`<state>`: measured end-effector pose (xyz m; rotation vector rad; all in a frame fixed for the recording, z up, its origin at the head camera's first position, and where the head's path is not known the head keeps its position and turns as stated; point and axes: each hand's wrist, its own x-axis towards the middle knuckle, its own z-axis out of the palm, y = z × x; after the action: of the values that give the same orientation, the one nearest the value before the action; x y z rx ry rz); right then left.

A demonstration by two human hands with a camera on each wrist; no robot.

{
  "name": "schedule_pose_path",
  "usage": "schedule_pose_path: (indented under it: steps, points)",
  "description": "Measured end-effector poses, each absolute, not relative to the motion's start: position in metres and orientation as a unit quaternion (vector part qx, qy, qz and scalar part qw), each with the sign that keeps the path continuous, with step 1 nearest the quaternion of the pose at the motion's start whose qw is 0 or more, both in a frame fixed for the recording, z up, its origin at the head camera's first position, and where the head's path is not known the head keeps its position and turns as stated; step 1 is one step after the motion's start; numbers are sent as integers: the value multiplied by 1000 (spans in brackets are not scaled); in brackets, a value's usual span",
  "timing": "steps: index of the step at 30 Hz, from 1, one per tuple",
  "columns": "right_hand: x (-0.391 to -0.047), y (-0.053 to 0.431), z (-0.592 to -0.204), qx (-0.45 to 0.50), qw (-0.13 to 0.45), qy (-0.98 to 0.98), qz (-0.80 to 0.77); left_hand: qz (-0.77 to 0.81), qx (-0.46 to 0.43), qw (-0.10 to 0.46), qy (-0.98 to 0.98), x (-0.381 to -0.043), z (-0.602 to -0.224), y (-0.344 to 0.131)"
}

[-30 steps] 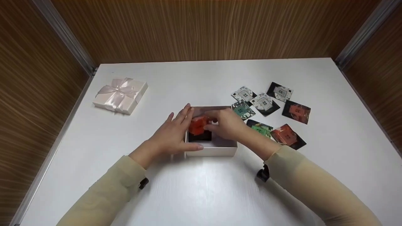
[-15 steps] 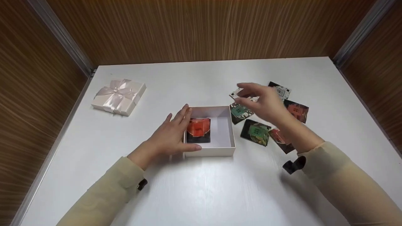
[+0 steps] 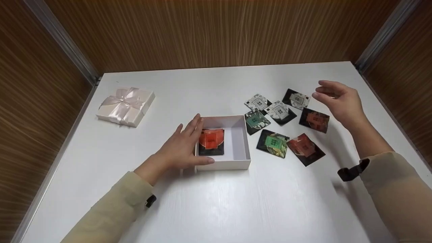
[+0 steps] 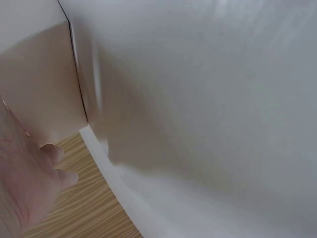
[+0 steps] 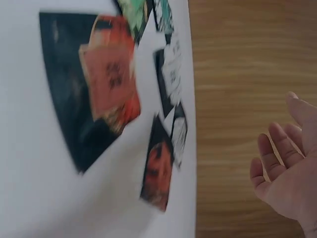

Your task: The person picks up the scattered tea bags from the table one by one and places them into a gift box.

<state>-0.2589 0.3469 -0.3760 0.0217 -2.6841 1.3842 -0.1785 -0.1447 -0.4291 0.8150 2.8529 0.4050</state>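
- Evidently, in the head view, the left hand [image 3: 182, 146] spans the left side of the white box [image 3: 247, 141], fingers extended; steady, light support should suit better than squeezing its walls.
- Also there, a red-and-black packet [image 3: 211, 141] lies flat inside, along the left; another would best be lined up with it, edges square.
- The right hand [image 3: 344, 103], empty and loosely curved, hovers beside seven loose packets [image 3: 306, 149] on the worktop [image 3: 216, 202]. Some overlap, so lifting an uncovered one by its edge seems neatest.
- The left wrist view shows the hand beside a box wall; its pressure cannot be told.
- The right wrist view confirms a bare palm, apart from the packets.
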Motion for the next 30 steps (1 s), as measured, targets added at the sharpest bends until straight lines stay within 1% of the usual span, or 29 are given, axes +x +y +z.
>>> schedule_pose_path:
  steps: [4,9,16,24,30]
  points:
    - [-261,373,-393,-31,40,-883,467,133,272,72,950,-178,-431,-144]
    - [-261,395,-418,-44,9,-883,467,135,269,73,951,-178,-431,-142]
    - [-260,412,-445,-51,-73,-878,470,136,271,73,950,-177,-432,-140]
    - [-260,416,-452,-31,-132,-868,477,143,272,80,948,-175,-432,-141]
    - [-266,410,-449,-26,-135,-874,466,149,270,68,949,-177,-430,-146]
